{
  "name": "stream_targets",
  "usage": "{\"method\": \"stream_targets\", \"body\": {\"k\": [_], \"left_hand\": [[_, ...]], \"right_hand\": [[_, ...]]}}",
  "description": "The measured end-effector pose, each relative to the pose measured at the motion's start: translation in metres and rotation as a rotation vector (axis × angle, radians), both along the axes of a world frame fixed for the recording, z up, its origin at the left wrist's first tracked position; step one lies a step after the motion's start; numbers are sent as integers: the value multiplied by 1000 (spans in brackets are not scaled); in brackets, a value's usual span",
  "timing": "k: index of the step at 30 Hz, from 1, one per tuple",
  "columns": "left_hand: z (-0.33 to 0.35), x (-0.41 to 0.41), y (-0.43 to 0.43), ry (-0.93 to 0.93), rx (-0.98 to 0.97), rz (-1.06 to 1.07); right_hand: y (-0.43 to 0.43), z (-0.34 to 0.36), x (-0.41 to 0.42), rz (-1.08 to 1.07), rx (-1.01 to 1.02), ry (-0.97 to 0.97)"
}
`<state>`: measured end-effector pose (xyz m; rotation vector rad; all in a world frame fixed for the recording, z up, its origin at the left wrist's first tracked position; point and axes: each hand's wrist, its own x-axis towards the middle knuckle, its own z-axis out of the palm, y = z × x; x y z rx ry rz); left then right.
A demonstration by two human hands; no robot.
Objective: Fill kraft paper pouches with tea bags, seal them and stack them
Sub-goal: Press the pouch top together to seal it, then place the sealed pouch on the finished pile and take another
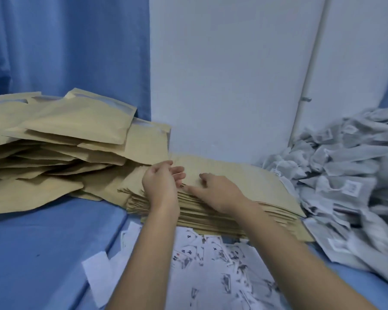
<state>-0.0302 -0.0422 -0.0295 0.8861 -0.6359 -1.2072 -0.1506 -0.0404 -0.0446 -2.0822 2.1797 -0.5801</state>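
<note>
A thick stack of flat empty kraft pouches (244, 182) lies in the middle of the blue surface. My left hand (161, 182) is at the stack's left edge, fingers loosely curled against the pouch edges. My right hand (213, 191) rests on top of the stack, with its thumb at the front edge of the top pouches. Whether either hand pinches a pouch cannot be told. A loose heap of filled kraft pouches (61, 139) is piled at the left. A big mound of grey-white tea bags (349, 175) fills the right side.
White paper slips with printed marks (211, 265) are scattered in front of the stack. A blue curtain (65, 45) hangs behind the left heap, and a white wall (229, 74) with a pipe stands behind. The blue surface (43, 253) lies bare at the front left.
</note>
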Motion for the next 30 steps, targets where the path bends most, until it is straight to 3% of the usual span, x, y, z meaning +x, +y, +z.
{"method": "stream_targets", "body": {"k": [2, 7, 10, 13, 15, 18, 20, 22, 25, 27, 28, 30], "left_hand": [[-12, -14, 10, 35, 44, 55], [-28, -26, 24, 50, 97, 219], [-23, -24, 24, -16, 88, 144], [-17, -20, 21, -66, 76, 25], [-15, -18, 20, -175, 53, 22], [-15, -24, 25, -399, -119, 118], [-13, -31, 33, -482, -341, 187], [-11, -38, 44, -579, -636, 164], [-16, -49, 50, -1092, -982, 120], [-19, -54, 49, -1507, -962, 94], [-21, -57, 47, -1617, -892, 19], [-24, -63, 47, -1620, -724, -174]], "right_hand": [[12, -11, -9, 31, -41, 101], [26, -26, -18, 96, -359, 242], [32, -31, -16, 110, -484, 97], [43, -34, -11, 316, -590, -70], [47, -37, -10, 399, -651, -122], [49, -36, -13, 349, -612, -252], [53, -35, -14, 261, -529, -441], [57, -32, -16, 201, -463, -757], [57, -28, -20, 189, -400, -1315], [58, -25, -24, 231, -390, -1792], [59, -24, -26, 228, -397, -1988], [61, -25, -33, 179, -401, -2213]]}}
